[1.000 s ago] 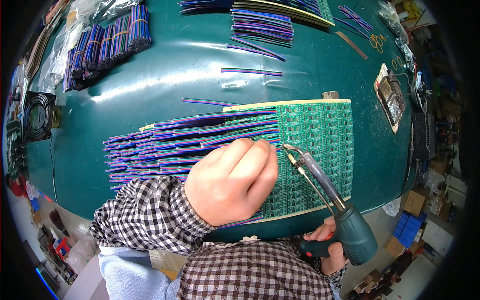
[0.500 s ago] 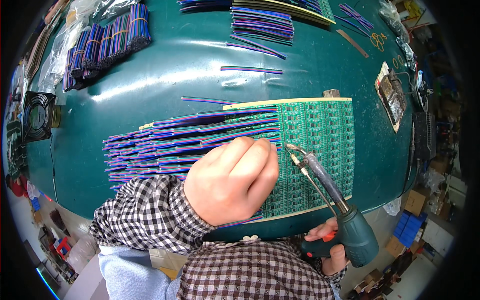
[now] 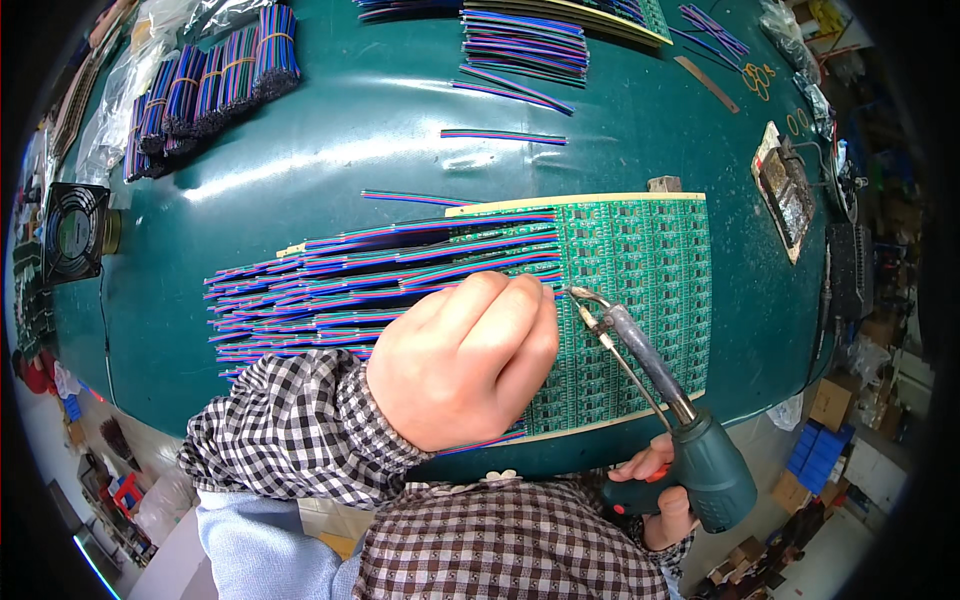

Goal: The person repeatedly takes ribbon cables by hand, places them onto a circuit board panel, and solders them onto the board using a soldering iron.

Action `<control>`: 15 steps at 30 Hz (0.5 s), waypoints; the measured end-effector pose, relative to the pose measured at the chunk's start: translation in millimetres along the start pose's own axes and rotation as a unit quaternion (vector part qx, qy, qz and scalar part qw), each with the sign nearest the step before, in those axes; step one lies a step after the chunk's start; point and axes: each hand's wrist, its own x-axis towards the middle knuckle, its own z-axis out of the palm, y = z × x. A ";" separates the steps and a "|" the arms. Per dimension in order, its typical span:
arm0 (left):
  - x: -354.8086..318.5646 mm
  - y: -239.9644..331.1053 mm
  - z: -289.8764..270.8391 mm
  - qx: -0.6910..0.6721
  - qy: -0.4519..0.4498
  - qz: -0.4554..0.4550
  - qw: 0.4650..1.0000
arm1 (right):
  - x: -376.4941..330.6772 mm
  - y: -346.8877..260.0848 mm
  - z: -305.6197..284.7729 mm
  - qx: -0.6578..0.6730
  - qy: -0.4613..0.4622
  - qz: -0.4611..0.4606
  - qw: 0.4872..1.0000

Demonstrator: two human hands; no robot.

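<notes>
A green circuit board panel (image 3: pixel 640 330) with rows of small components lies in front of me. Many flat multi-coloured ribbon cables (image 3: pixel 330 270) run leftward from its middle. My left hand (image 3: pixel 465 360) is closed above them, fingertips pinched at the end of one cable beside a row of pads; the fingers hide most of that cable. My right hand (image 3: pixel 660 490) is wrapped around the handle of a dark green soldering gun (image 3: pixel 712 475) with a red trigger. The gun's bent tip and thin solder feed tube meet at the board, just right of my left fingertips.
Rubber-banded cable bundles (image 3: pixel 235 75) lie at the far left, near a black fan (image 3: pixel 75 232). Loose cables (image 3: pixel 525 48) and another board panel (image 3: pixel 655 20) are at the back. A soldering stand with a dirty tray (image 3: pixel 785 195) sits at right. A small block (image 3: pixel 663 185) touches the panel's far edge.
The soldering gun's tip has shifted very slightly left, closer to my left fingertips. My left hand has stayed almost still.
</notes>
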 end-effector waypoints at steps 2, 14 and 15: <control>0.4 -0.1 0.0 0.001 0.001 0.004 1.000 | -1.5 0.1 -1.4 0.017 0.007 -0.012 1.000; 0.1 -0.4 -0.4 0.003 -0.003 -0.001 1.000 | -3.0 1.5 -1.9 0.027 0.007 0.005 1.000; 0.8 -0.6 -1.5 -0.001 -0.005 -0.003 1.000 | -3.7 2.1 -2.7 0.026 0.007 0.005 1.000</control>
